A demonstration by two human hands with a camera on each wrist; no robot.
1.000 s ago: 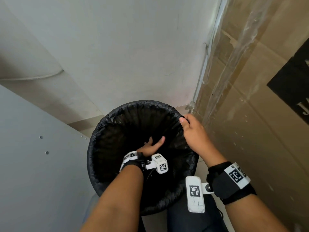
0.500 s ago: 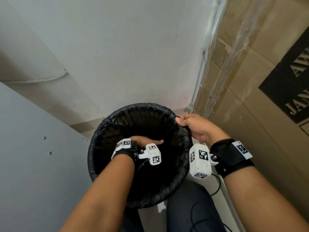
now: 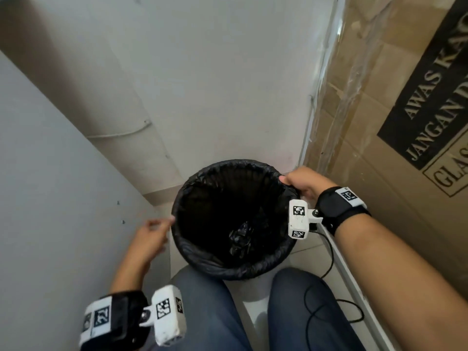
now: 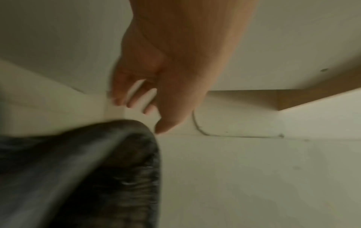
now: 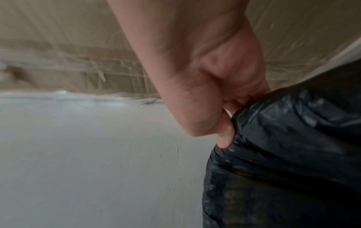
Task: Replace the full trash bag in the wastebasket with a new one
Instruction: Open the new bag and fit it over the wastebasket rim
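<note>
Right hand [image 3: 302,183] pinches the black plastic trash bag [image 3: 202,259] at the round wastebasket's right rim; left hand [image 3: 149,236], loosely open, hovers lower left.

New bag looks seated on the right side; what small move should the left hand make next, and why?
Probably take hold of the bag's left rim and tuck it down. The left hand hovers open beside it, while the right hand already pinches the opposite edge of the wastebasket.

The left hand [image 3: 149,236] was motion-blurred; the cardboard box [image 3: 405,122] ran off frame, its printed label cut short.
</note>
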